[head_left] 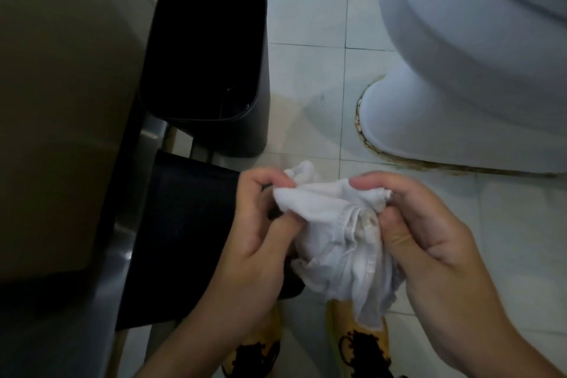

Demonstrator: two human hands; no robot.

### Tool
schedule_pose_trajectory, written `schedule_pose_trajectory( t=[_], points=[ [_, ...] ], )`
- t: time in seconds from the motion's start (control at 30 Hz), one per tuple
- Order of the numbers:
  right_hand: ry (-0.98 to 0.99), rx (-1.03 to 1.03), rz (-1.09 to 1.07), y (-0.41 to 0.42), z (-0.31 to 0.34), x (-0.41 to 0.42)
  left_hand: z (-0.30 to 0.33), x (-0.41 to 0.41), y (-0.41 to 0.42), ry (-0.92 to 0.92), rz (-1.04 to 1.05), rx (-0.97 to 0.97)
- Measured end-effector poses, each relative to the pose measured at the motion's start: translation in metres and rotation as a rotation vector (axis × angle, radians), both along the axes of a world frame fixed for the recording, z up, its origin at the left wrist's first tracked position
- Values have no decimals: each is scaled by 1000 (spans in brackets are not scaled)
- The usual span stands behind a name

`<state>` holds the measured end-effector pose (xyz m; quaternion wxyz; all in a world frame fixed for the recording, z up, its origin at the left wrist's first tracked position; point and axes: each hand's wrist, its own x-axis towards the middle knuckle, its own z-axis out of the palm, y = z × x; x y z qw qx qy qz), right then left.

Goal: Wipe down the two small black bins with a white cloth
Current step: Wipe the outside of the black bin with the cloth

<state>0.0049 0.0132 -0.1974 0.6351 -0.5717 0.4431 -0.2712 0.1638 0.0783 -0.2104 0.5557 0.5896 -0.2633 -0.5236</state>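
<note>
Closest to me, both hands are up in front of my chest and clamped on the white cloth: my left hand pinches one bunched corner between thumb and fingers, my right hand pinches the opposite edge, and the rest of the fabric sags in loose folds between and below them. I judge it light, limp and a little grubby near the middle folds, so it will not hold a shape by itself; I would wad it into a pad in one palm before pressing it on anything. Below the hands I see yellow patterned slippers on the tiled floor. Just beyond my left hand lies the nearer black bin, partly hidden by that hand, its flat dark side towards me. Further off stands the second black bin, upright and open-topped, just beside the first. Both look like thin, stiff, smooth plastic, probably light enough to slide under a wipe, so I would steady each by its rim. Farthest right is the white toilet base.
</note>
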Motion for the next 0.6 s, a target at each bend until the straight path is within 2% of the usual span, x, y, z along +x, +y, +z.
schedule_pose_trajectory(
  t=[0.17,0.27,0.4,0.47,0.6],
  points=[
    [-25,97,-118,-5,-5,-6,2,-2,-4,230,154,74],
    [-73,138,-161,-9,-5,-10,5,-3,-2,252,200,70],
    [-177,268,-225,-15,0,-14,-1,-3,8,113,107,104],
    [-235,325,-232,-19,2,-16,-1,1,11,210,65,158],
    [-220,261,-280,-34,2,-21,1,15,12,360,51,199]
  ],
)
